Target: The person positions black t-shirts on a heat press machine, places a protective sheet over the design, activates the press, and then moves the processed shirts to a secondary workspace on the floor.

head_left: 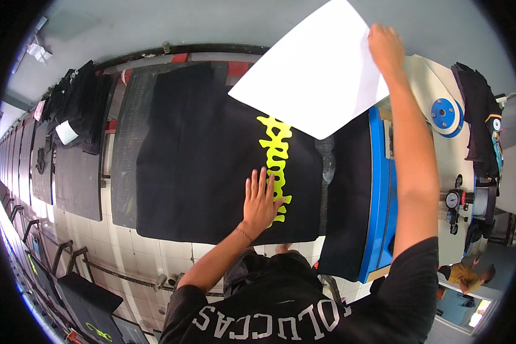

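Head view: from where I'm standing, the worker's left hand [262, 198] is laid out flat, fingers spread and gripping nothing, over the lower part of some neon-yellow lettering [277, 150] on black fabric [195, 160]. That fabric lies spread across a dark board [127, 172], with the lettering running in a line near its right side.

Up at the top, the right hand [385, 49] has its fingers closed on the right edge of a big white sheet [312, 69], holding it at a slant. One side of the sheet overlaps the far end of the lettering; I can't tell whether it touches the fabric there.

Just right of the fabric is a strip of black cloth [347, 195], and beside that a bright blue frame [375, 229]. Further over I can see a blue disc [443, 113] and a round gauge [453, 199]. Dark cloth is heaped [80, 103] off to the left, and another person [466, 278] in a yellowish top is at the far right.
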